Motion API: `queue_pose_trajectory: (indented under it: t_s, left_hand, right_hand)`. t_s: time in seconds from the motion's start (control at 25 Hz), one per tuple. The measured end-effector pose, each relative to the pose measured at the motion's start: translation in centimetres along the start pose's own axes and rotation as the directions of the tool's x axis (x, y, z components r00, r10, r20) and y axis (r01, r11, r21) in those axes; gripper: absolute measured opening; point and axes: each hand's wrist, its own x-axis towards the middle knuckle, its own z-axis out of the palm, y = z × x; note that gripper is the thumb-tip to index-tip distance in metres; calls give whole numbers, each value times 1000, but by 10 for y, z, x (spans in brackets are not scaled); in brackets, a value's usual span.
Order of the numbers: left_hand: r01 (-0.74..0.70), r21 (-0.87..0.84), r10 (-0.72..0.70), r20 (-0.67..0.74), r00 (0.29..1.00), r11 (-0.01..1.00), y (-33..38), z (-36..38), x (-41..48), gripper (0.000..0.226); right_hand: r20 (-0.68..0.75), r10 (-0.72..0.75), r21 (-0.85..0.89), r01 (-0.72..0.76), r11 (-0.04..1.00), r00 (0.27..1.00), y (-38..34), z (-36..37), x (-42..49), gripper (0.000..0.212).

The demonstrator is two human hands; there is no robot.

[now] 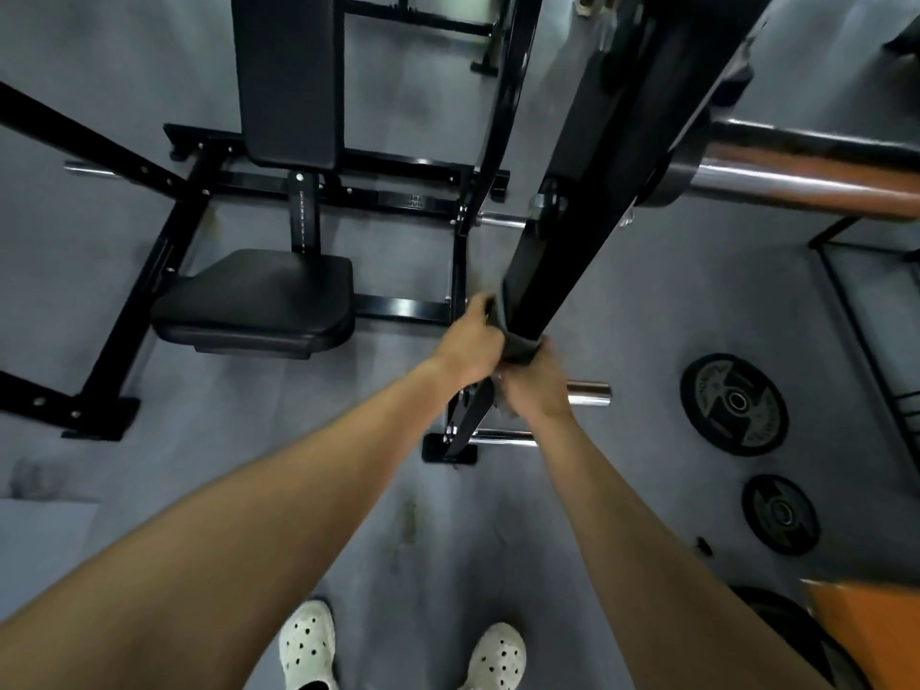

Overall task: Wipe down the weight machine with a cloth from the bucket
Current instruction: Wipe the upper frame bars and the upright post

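Cloth [517,341], grey, wrapped round black machine bar [547,251]. Your left hand [470,348] grips cloth at bar's left side. Your right hand [537,385] grips cloth from below, touching left hand.

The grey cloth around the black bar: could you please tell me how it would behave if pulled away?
Likely floppy: the grey cloth folds closely round the black bar, taking its shape. Probably light, as it looks thin where the left hand and right hand bunch it.
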Motion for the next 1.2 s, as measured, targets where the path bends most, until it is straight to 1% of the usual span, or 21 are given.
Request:
queue_pose_trajectory:
  t_s: [0.04, 0.08, 0.12, 0.2, 0.24, 0.28, 0.32, 0.36, 0.44, 0.52, 0.56, 0.64, 0.72, 0.76, 0.84, 0.88, 0.96, 1.0, 1.04, 1.08, 1.2]
  left_hand:
    - [29, 67, -31, 23, 999, 997, -2, 1, -3, 43]
    - [43, 79, -43, 9, 999, 996, -4, 3, -8, 42]
    - [9, 31, -8, -22, 1000, 999, -6, 4, -12, 38]
    - [-90, -107, 77, -125, 989, 990, -2, 6, -24, 29]
    - [-125, -138, 101, -167, 981, 983, 2, 6, -27, 28]
    - [-140, -141, 113, -184, 976, 980, 5, 8, -29, 30]
    - [-130, -111, 110, -171, 979, 985, 4, 9, -29, 35]
    - [-107, -62, 97, -146, 984, 992, 0, 11, -28, 39]
    - [1, 108, 6, -64, 998, 994, -18, 14, -25, 44]
    - [84, 237, -94, 29, 995, 968, -43, 17, -24, 39]
    - [95, 259, -112, 52, 992, 961, -51, 17, -24, 34]
    - [107, 219, -116, 29, 993, 970, -60, 17, -26, 27]
    - [117, 175, -114, -32, 993, 978, -59, 18, -30, 28]
    - [110, 174, -100, -64, 993, 979, -58, 20, -32, 27]
    - [91, 188, -75, -88, 993, 978, -60, 26, -36, 24]
    - [91, 200, -76, -80, 994, 975, -60, 27, -39, 22]
    - [101, 242, -97, -28, 995, 965, -65, 29, -44, 19]
    - [95, 275, -96, -12, 995, 957, -67, 30, -44, 21]
    - [84, 298, -83, -19, 996, 951, -66, 29, -43, 23]
    - [65, 303, -56, -37, 998, 951, -64, 28, -41, 24]
    - [21, 293, 0, -72, 997, 956, -53, 26, -33, 25]
  right_hand:
    - [11, 67, -72, -66, 995, 998, 4, 4, 3, 34]
    - [-44, 76, -71, -79, 994, 996, 5, 10, 3, 34]
    - [-121, 38, 2, -38, 999, 992, 3, 15, -2, 35]
    - [-320, -102, 135, 152, 979, 942, -3, 19, -17, 38]
    - [-397, -159, 152, 236, 960, 904, -2, 19, -19, 40]
    - [-427, -185, 166, 277, 946, 885, -1, 18, -18, 41]
    - [-408, -177, 176, 268, 947, 896, 5, 21, -12, 43]
    - [-343, -160, 193, 236, 952, 925, 14, 24, -4, 47]
    - [-141, -88, 252, 122, 960, 986, 41, 33, 14, 55]
    - [25, -6, 174, 2, 985, 1000, 61, 33, 21, 51]
    - [45, 18, 137, -24, 990, 999, 63, 27, 19, 45]
    - [-33, -3, 206, 10, 979, 999, 56, 13, 11, 39]
    - [-153, -33, 374, 89, 923, 988, 42, 6, 6, 46]
    - [-177, -7, 437, 85, 895, 984, 38, 7, 7, 46]
    - [-132, 70, 536, 12, 844, 989, 39, 16, 11, 41]
    - [-79, 108, 545, -48, 837, 991, 45, 21, 12, 37]
    - [-1, 170, 434, -153, 888, 985, 60, 24, 7, 32]
    - [8, 190, 380, -178, 908, 982, 64, 22, 2, 33]
    - [3, 194, 385, -181, 905, 981, 63, 19, 0, 35]
    - [-26, 172, 416, -146, 898, 985, 56, 15, -1, 39]
    - [-121, 24, 514, 42, 857, 992, 30, 8, 6, 47]
